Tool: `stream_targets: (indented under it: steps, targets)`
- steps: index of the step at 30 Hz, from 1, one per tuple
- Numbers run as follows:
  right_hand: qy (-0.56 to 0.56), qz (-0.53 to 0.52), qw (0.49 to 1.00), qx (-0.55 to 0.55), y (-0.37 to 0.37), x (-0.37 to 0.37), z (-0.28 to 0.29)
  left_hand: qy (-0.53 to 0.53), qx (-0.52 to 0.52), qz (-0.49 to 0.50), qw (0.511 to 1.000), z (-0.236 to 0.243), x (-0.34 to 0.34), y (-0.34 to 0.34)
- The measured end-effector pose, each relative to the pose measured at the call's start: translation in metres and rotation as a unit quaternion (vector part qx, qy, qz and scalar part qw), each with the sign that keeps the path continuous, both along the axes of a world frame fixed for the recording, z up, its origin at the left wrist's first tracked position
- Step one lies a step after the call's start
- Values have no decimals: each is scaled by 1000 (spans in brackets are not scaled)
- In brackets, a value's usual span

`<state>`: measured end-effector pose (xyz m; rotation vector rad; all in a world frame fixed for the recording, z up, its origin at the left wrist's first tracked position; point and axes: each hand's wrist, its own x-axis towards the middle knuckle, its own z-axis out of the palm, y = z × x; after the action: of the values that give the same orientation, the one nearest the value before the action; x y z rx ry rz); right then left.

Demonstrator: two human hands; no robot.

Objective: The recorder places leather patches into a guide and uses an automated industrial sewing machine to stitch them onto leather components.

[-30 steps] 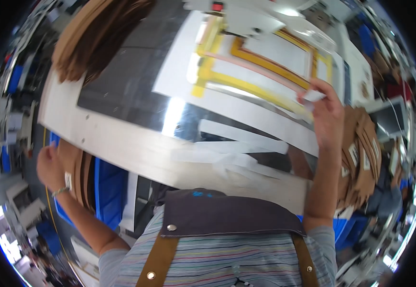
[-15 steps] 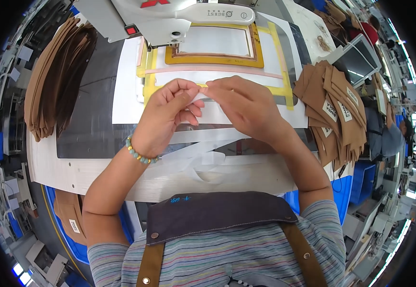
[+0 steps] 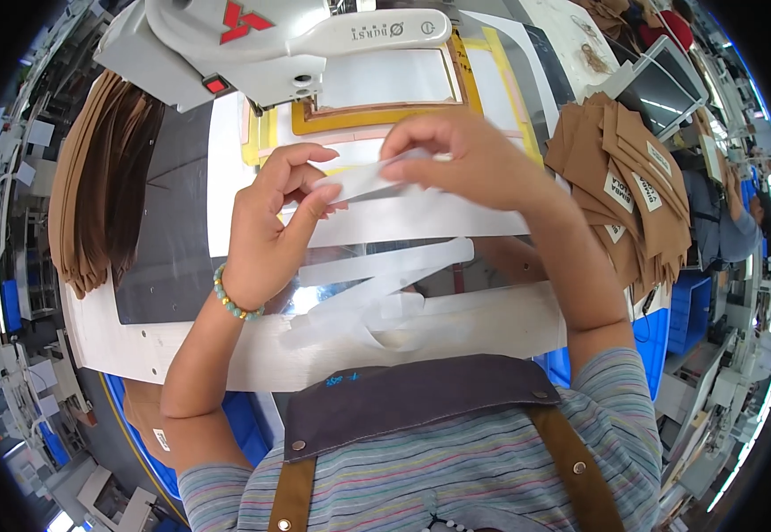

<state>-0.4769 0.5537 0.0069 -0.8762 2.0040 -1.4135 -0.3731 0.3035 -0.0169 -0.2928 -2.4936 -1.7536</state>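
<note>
"While both your hands are raised, what are they doing?"

"Spreading a white strip (image 3: 363,183) between them, I'd judge. My left hand (image 3: 270,204) pinches one end, thumb against fingers; my right hand (image 3: 465,160), partly blurred, grips the other."

"Where is it?"

"Up in the air above the white sheet (image 3: 430,217), on my side of the yellow frame (image 3: 350,119). More loose strips (image 3: 394,279) lie near the edge of the table (image 3: 510,315)."

"And the next move calls for?"

"A light, even pinch from both hands, I think, so the strip won't crease."
</note>
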Motion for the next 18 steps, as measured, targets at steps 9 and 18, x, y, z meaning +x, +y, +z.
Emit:
stream_targets:
  steps: [9,18]
  targets:
    - [241,-146,947,151,-2,-119,-34,201,-434,55,876,-46,-46,-44]
    - [91,-103,983,125,-36,-120,-67,121,-404,36,906,-67,-48,-48]
